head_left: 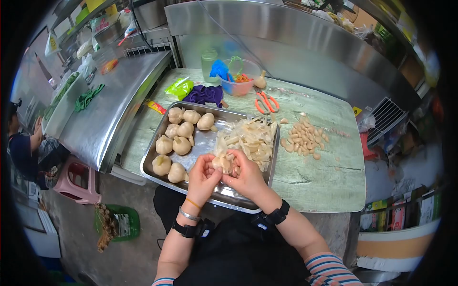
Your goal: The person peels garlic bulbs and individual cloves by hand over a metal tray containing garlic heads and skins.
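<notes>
A partly peeled garlic bulb (222, 162) is between my two hands, above the front of a metal tray (206, 139). My left hand (204, 172) has its fingers closed around the left side of the bulb. My right hand (244, 175) grips it from the right, the thumb pressed near the other thumb. Whole garlic bulbs (182, 145) lie along the tray's left side. A heap of papery garlic skins (249, 138) fills its right side. Loose garlic cloves (304, 138) are piled on the table to the right of the tray.
Behind the tray are orange-handled scissors (265, 103), a purple cloth (205, 95), a plastic tub (237, 85) and a glass jar (209, 64). A steel counter (126, 90) adjoins on the left. Another person (28, 143) is at far left, near a pink stool (76, 181).
</notes>
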Tool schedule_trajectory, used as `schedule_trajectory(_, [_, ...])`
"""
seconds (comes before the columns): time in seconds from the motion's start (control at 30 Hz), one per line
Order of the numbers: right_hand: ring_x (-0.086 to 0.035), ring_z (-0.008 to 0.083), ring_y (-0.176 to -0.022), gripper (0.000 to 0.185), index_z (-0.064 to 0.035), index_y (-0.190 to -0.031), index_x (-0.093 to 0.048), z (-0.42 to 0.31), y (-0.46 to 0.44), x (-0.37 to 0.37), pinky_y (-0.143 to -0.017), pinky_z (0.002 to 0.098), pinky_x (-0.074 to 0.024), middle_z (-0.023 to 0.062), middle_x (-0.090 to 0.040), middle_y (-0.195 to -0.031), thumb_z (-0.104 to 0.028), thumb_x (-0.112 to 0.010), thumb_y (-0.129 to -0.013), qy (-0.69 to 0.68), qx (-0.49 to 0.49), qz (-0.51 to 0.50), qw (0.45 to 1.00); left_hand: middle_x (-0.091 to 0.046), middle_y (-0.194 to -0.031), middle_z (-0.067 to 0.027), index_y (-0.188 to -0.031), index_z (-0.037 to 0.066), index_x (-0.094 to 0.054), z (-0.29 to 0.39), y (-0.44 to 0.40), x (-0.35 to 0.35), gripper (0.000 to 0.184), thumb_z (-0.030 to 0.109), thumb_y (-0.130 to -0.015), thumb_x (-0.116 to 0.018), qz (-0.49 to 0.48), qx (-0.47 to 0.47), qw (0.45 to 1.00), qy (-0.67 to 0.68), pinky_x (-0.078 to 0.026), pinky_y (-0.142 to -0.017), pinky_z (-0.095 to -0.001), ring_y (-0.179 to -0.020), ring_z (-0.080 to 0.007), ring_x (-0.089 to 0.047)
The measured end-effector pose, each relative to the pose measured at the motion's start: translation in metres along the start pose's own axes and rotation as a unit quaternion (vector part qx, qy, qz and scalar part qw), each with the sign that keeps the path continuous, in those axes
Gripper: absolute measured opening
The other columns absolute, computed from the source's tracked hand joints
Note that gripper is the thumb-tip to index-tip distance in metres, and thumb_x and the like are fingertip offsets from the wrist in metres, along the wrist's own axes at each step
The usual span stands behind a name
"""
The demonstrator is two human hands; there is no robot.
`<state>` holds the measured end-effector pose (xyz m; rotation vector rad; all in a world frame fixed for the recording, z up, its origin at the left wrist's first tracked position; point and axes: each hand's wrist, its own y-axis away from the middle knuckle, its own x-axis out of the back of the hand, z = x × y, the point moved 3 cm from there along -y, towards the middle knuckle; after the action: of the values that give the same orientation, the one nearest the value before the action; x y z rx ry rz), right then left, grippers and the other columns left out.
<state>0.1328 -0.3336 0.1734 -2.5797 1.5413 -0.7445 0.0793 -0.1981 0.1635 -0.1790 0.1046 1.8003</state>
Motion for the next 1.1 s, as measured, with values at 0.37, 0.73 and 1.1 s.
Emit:
schedule_trajectory(0.37, [-0.059,0.0228,-0.061,0.033,-0.0035,-0.113,-0.053,0.004,0.001,-0.006,-0.057,0.0334,-0.0458,0.0103,-0.058,-0.071,-0.026,-0.059,-0.089,0.022,0.082,0.0,0.996,-0.051,-0.064,0.001,-0.095,0.003,-0.053,-0.002,0.005,0.008,0.013,0.013,-0.092,-0.046,0.05,-0.024,0.99,-0.133,-0.039,-0.051,-0.0221,-0.057,-0.0055,-0.047])
schedule_trajectory(0.73, [-0.04,0.0034,-0.054,0.029,-0.0011,-0.103,-0.054,0.028,0.001,-0.009,-0.049,0.0183,-0.0345,-0.0028,-0.048,-0.065,-0.026,-0.041,-0.099,-0.211,-0.088,-0.037,0.973,-0.049,-0.069,-0.002,-0.1,0.008,-0.048,-0.005,-0.002,0.0,0.015,0.021,-0.1,-0.041,-0.016,0.011,0.989,0.144,-0.035,-0.047,-0.0193,-0.053,-0.0058,-0.038])
schedule_trajectory(1.1, [-0.046,0.0062,-0.058,0.028,-0.0029,-0.113,-0.055,0.024,-0.002,0.0,-0.053,0.021,-0.0382,-0.0025,-0.051,-0.068,-0.023,-0.051,-0.095,-0.152,-0.077,0.043,0.984,-0.042,-0.062,0.0008,-0.102,0.01,-0.048,0.0,-0.005,0.003,0.021,0.029,-0.101,-0.039,0.013,0.025,0.988,0.152,-0.028,-0.044,-0.0182,-0.049,-0.0044,-0.032])
